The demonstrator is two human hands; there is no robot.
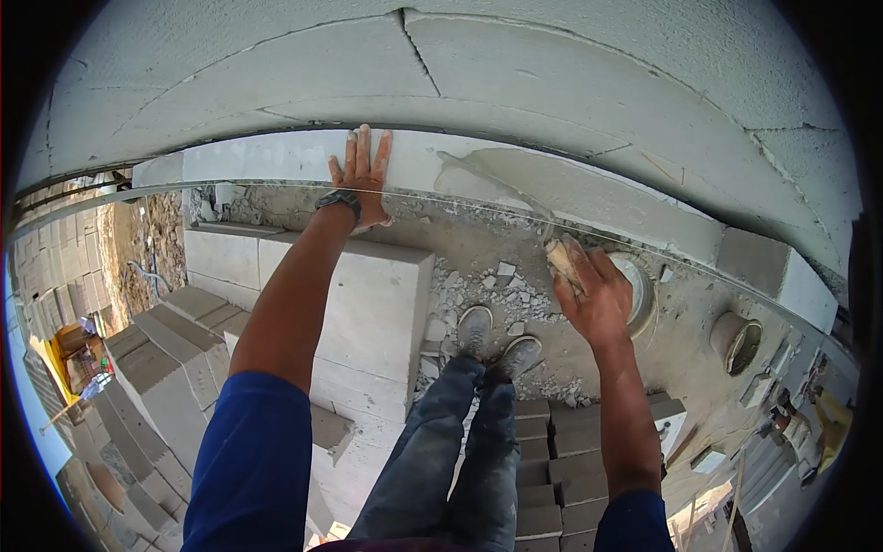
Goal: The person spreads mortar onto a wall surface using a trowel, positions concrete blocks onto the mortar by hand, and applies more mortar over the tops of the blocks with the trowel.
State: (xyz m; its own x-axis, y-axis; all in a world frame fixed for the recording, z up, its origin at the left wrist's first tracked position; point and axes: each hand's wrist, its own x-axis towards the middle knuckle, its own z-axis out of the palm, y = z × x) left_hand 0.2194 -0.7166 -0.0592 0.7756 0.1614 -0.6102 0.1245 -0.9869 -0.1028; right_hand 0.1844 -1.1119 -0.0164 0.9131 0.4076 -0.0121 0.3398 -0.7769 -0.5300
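Near three o'clock, partly covered by the right hand [593,293], a round basin [642,287] with a pale rim sits on the dusty ground [681,317]; what it holds cannot be made out. Farther out, between three and four o'clock, a cylindrical bucket [725,342] lies tilted, its mouth turned outward and its inside shadowed, with grey crust about the rim. Out between eight and nine o'clock, a yellow container [66,339] has small coloured items in it, too small to name. The right fingers are curled round the wooden handle of a trowel [561,260], which lies just inside three o'clock; its thin metal part slants up toward a wet grey smear [561,189] at one o'clock, spread over a smooth, pale course of blocks [267,158]. At eleven, the left hand [366,179] rests on that course, fingers spread flat and grasping nothing, a dark watch [340,200] at the wrist. A thin pale string [441,196] runs along the course. At twelve rises a matte, fine-grained wall [533,60] of large rectangular blocks with narrow joints. Sharp white rubble [497,293] litters the ground around the grey shoes [475,329], near five o'clock; squared blocks [166,345] are stacked toward eight.
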